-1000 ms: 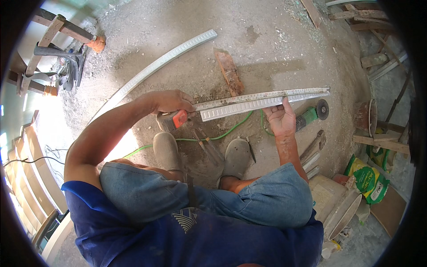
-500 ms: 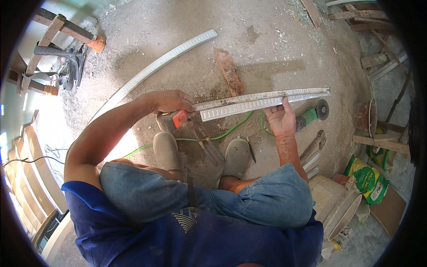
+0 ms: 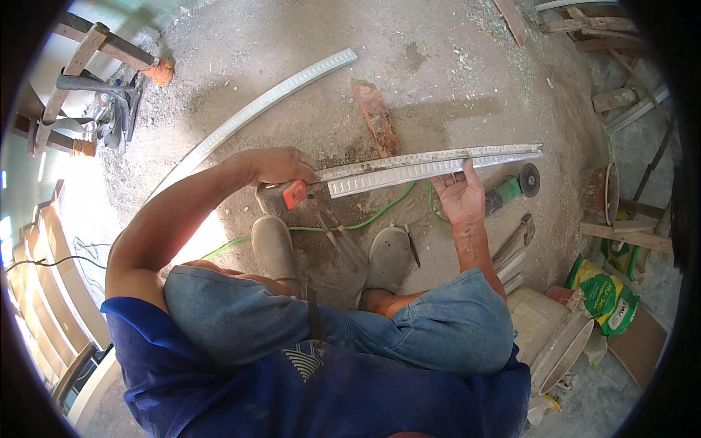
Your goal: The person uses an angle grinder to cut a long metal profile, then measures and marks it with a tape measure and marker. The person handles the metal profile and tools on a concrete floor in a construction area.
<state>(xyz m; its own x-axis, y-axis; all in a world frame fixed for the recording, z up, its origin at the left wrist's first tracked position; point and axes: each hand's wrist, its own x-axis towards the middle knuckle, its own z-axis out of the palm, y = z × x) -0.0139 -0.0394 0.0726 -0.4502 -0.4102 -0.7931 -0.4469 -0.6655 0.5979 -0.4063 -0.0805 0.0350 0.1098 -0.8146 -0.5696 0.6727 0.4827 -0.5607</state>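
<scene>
My left hand (image 3: 286,167) is closed on a tape measure with an orange and dark case (image 3: 281,197). Its whitish blade (image 3: 409,158) stretches to the right along a ribbed metal channel (image 3: 394,175). Palm up, my right hand (image 3: 461,196) holds the channel from below, thumb against it near its right part. The far tips of blade and channel meet around the right end. Behind my right wrist lies a green angle grinder (image 3: 505,193) with a dark disc. Between my shoes rests a pair of long-handled snips or pliers (image 3: 339,237), partly in shadow.
Another metal channel (image 3: 270,98) lies on the floor to the left, and a wooden block (image 3: 375,117) ahead. A green cord (image 3: 380,212) runs past my feet. A hammer (image 3: 520,237), a bucket (image 3: 548,336) and a green-yellow bag (image 3: 604,296) are on the right. Wooden trestle legs (image 3: 80,69) stand far left.
Almost nothing differs. The near end of the channel has shifted very slightly; both hands keep their places.
</scene>
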